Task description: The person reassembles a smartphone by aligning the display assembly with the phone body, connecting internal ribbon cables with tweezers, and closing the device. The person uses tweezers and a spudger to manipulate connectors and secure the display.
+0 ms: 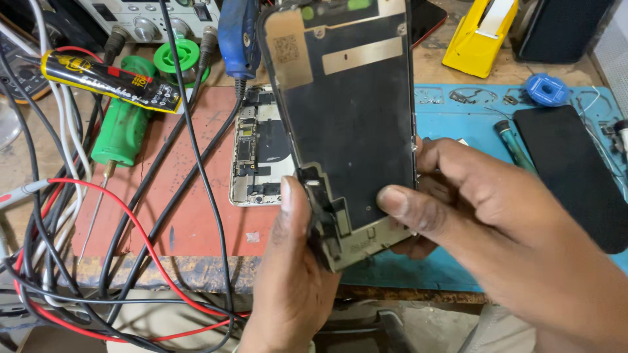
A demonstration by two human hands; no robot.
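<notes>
**Both hands grip a detached phone screen over a cluttered repair bench**

A person's left hand (pixel 288 274) and right hand (pixel 497 229) hold a removed phone display panel (pixel 350 124) upright, its dark back side turned to the camera. The left hand is closed on the panel's lower left corner, its thumb lying up along the edge beside the black flex strip there. The right hand clasps the lower right edge, thumb pressed on the back of the panel and fingers wrapped behind it.

Beyond the left hand, partly hidden by the panel, an opened phone body (pixel 258 153) lies flat on a red mat (pixel 190 209), its circuit board and inner parts exposed. Farther to the left of that hand lie a green-handled screwdriver (pixel 121 127), a black-and-yellow tube (pixel 108 82) resting across it, and a tangle of red, black and white cables (pixel 98 261). A green solder spool (pixel 180 59) and a blue-handled tool (pixel 239 33) sit above the open phone.

Past the right hand stretches a blue work mat (pixel 458 121) bearing a dark phone (pixel 575 176) lying flat, a small blue spool (pixel 546 88) and loose small parts. A yellow tape dispenser (pixel 477 36) stands beyond the mat.
</notes>
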